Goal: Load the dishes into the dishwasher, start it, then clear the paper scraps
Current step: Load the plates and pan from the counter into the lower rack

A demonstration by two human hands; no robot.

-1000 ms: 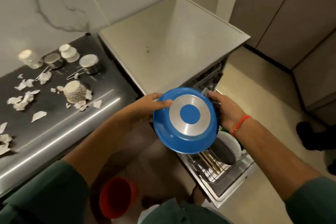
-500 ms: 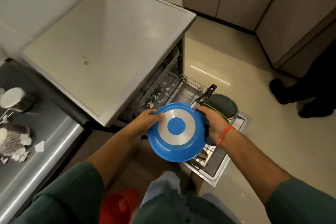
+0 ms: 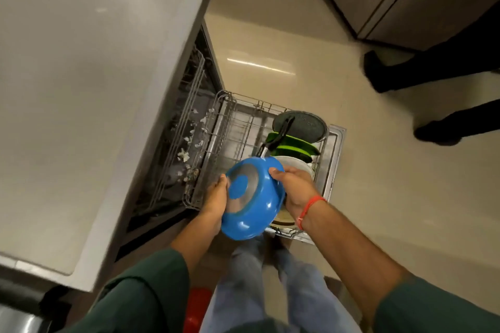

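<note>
Both hands hold a blue pan (image 3: 250, 204) over the near end of the pulled-out lower rack (image 3: 238, 127) of the dishwasher (image 3: 173, 143). The pan is tilted on its side, its underside turned left toward the machine, showing a silver ring with a blue disc in the middle. Its black handle (image 3: 276, 138) points away from the person, up over the dishes at the far end of the rack.

The left hand (image 3: 215, 194) lies against the pan's underside and left edge; its fingers are mostly hidden behind the rim, so how far they curl I cannot tell for sure, though the hand carries the pan. The right hand (image 3: 293, 186) grips the right wall of the pan, thumb on the blue outside, fingers wrapped over the far side. A red thread (image 3: 311, 207) circles the right wrist.

In the rack beyond the pan stand two green plates (image 3: 297, 146) on edge, a dark round lid or pan (image 3: 305, 124) behind them, and a pale dish (image 3: 296, 163) just beside the right hand. A tan dish (image 3: 284, 217) shows below the right wrist. The left half of the rack is bare wire. White scraps (image 3: 189, 143) lie on the upper rack inside the machine.

The pale worktop (image 3: 81, 76) over the dishwasher fills the left. On the floor (image 3: 270, 43), to the right, stand another person's dark shoes (image 3: 378, 73). A red object (image 3: 197, 305) shows by the wearer's legs.
</note>
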